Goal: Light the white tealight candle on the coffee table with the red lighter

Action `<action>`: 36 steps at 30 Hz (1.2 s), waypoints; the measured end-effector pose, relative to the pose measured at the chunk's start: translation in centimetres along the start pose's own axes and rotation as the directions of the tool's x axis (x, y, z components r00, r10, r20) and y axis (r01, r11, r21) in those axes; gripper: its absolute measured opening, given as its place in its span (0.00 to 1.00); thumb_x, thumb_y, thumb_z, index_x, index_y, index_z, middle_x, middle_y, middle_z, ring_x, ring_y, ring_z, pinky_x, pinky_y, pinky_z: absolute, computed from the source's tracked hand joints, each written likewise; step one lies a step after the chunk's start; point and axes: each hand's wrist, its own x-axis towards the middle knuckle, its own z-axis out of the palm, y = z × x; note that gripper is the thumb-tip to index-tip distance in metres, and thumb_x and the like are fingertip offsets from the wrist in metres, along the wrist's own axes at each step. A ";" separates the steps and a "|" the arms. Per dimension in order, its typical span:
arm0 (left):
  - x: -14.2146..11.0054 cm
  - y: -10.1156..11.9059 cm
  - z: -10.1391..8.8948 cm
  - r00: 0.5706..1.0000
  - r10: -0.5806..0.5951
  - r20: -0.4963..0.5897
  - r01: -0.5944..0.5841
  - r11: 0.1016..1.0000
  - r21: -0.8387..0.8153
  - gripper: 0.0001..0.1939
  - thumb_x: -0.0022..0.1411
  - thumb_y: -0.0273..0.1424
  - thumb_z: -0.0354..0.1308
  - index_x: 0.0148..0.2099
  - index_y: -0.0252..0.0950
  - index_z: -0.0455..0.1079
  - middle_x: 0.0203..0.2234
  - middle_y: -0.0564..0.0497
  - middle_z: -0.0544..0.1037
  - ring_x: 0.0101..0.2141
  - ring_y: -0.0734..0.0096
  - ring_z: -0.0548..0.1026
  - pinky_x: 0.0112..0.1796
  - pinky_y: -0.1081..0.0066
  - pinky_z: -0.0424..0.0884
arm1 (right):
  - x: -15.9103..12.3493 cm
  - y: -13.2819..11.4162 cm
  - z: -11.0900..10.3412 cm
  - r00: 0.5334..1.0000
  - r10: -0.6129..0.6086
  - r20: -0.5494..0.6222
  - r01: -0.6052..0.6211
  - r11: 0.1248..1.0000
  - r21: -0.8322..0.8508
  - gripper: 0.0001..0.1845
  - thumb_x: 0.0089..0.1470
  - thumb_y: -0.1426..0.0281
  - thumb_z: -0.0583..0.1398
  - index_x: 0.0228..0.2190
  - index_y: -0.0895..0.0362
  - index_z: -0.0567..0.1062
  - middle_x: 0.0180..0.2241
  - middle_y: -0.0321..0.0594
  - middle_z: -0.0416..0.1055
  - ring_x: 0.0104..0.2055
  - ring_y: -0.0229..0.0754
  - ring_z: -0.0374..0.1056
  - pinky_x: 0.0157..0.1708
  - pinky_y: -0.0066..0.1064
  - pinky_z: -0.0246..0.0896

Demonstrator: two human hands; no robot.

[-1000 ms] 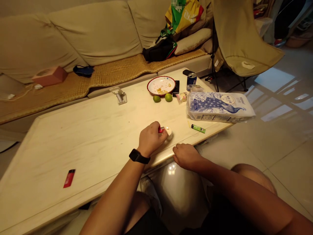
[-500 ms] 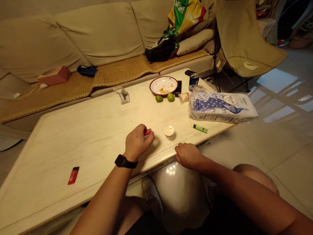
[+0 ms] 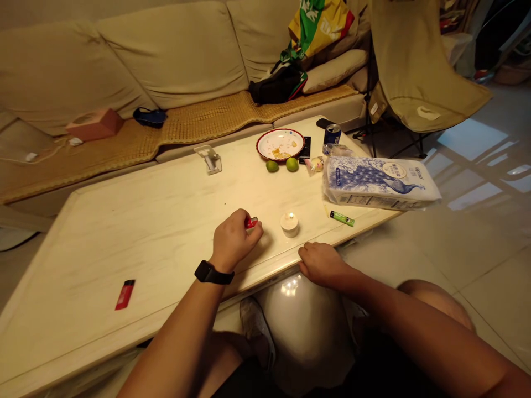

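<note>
Near the left corner of the coffee table (image 3: 136, 232), close to the front edge, lies a flat red lighter (image 3: 125, 294). Toward the back edge stands a clear phone stand (image 3: 208, 159). At the middle of the front edge, the left hand (image 3: 236, 241), with a black watch (image 3: 214, 272) on its wrist, is closed around a small red lighter (image 3: 251, 223). The fingers are curled and pressed together, but only the lighter's red head shows, so I cannot tell exactly how they pinch it. Its long axis lies almost level and points to the right, toward a lit tea-light candle (image 3: 289, 224), which stands near the front edge, a short gap from the lighter's head. Just right of the candle, the right hand (image 3: 321, 264) lies at the front edge with its fingers loosely apart, holding nothing; this hand is the nearer one to the candle. Behind them are a red-rimmed plate (image 3: 265, 145), two limes (image 3: 292, 164) and a blue can (image 3: 332, 134). Toward the right end lie a green lighter (image 3: 342, 219) and a peacock-printed tissue pack (image 3: 379, 183).
</note>
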 end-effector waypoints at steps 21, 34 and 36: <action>0.1 0.2 0.1 1.000 0.009 -0.004 -0.009 1.000 0.012 0.11 0.61 0.42 0.53 0.37 0.40 0.61 0.28 0.54 0.73 0.26 0.69 0.70 0.29 0.67 0.60 | 0.0 0.0 0.1 1.000 0.003 0.000 -0.003 1.000 -0.005 0.15 0.61 0.64 0.54 0.42 0.60 0.74 0.42 0.52 0.75 0.43 0.51 0.71 0.42 0.37 0.63; 0.3 0.4 0.2 1.000 0.018 0.013 -0.019 1.000 0.020 0.12 0.62 0.43 0.52 0.36 0.40 0.62 0.29 0.52 0.75 0.28 0.67 0.71 0.30 0.67 0.61 | 0.0 -0.1 -0.2 1.000 0.014 0.016 -0.014 1.000 0.004 0.15 0.61 0.64 0.54 0.43 0.60 0.74 0.43 0.53 0.74 0.44 0.51 0.71 0.43 0.39 0.63; 0.3 0.4 0.2 1.000 0.021 0.016 -0.022 0.999 0.024 0.12 0.62 0.43 0.52 0.36 0.40 0.62 0.29 0.52 0.74 0.28 0.67 0.71 0.30 0.67 0.61 | 0.0 -0.1 -0.1 1.000 0.008 0.003 -0.008 1.000 0.007 0.15 0.61 0.65 0.54 0.42 0.60 0.74 0.42 0.52 0.75 0.44 0.51 0.71 0.43 0.38 0.63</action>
